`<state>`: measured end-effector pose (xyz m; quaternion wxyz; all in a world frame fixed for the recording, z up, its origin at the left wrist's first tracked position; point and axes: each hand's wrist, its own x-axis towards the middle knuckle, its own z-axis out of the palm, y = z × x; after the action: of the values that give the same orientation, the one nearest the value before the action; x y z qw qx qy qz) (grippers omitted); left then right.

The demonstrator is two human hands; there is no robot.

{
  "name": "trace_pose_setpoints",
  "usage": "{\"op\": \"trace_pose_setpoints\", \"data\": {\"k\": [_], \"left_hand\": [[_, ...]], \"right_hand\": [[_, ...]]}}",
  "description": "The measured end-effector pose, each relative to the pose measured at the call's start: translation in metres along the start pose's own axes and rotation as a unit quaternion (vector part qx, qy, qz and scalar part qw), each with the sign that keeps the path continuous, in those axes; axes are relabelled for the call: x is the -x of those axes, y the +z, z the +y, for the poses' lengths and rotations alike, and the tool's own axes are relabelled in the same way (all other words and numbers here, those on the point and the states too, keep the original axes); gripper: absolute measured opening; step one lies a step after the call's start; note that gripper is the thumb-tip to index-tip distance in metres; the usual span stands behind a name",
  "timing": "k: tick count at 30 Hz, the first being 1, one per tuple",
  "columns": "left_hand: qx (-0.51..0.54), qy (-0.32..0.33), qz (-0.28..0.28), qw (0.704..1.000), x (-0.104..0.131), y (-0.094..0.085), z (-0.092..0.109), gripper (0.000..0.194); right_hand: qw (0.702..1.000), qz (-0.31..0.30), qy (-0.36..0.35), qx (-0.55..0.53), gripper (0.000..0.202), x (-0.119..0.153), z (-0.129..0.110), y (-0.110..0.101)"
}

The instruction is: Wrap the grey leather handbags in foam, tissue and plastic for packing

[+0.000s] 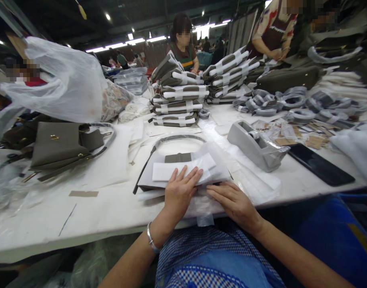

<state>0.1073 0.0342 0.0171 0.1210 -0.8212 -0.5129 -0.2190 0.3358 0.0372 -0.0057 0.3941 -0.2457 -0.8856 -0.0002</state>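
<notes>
A dark bag [147, 187] lies flat in front of me, partly covered by white wrapping sheet, its wrapped strap [180, 138] arched toward the back. My left hand [183, 190] rests with fingers spread on a white foam strip [165, 171] on top of the bag. Beside it, my right hand [231, 200] lies at the bag's near right edge, fingers stretched out and palm down, over clear plastic [201, 206]. Neither hand grips anything that I can see. What is under the right fingertips is hidden.
A grey tape dispenser [251, 146] and a black phone [321, 164] lie right. Behind are stacked wrapped bags [180, 94] and rolled straps [291, 98]. An unwrapped bag [56, 146] is left. Two people [183, 44] stand across the table [111, 216]. A blue bin [330, 232] is lower right.
</notes>
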Motion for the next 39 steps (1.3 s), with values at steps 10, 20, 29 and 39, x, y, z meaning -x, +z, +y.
{"op": "trace_pose_setpoints", "data": {"k": [10,20,29,39], "left_hand": [[0.005,0.008,-0.001,1.0,-0.001,-0.004,0.0,0.052],[-0.017,0.008,0.019,1.0,0.002,0.001,0.002,0.049],[-0.019,0.01,0.028,0.999,0.003,0.004,0.002,0.05],[-0.019,0.021,0.041,0.999,0.003,0.004,0.0,0.047]], "right_hand": [[0.994,-0.1,-0.007,0.041,0.041,0.033,-0.031,0.014],[0.998,0.004,0.015,-0.064,0.034,0.019,-0.034,0.012],[0.997,-0.01,0.036,-0.074,0.023,0.021,-0.039,-0.014],[0.977,-0.207,-0.048,-0.002,0.055,-0.137,0.061,-0.015]]}}
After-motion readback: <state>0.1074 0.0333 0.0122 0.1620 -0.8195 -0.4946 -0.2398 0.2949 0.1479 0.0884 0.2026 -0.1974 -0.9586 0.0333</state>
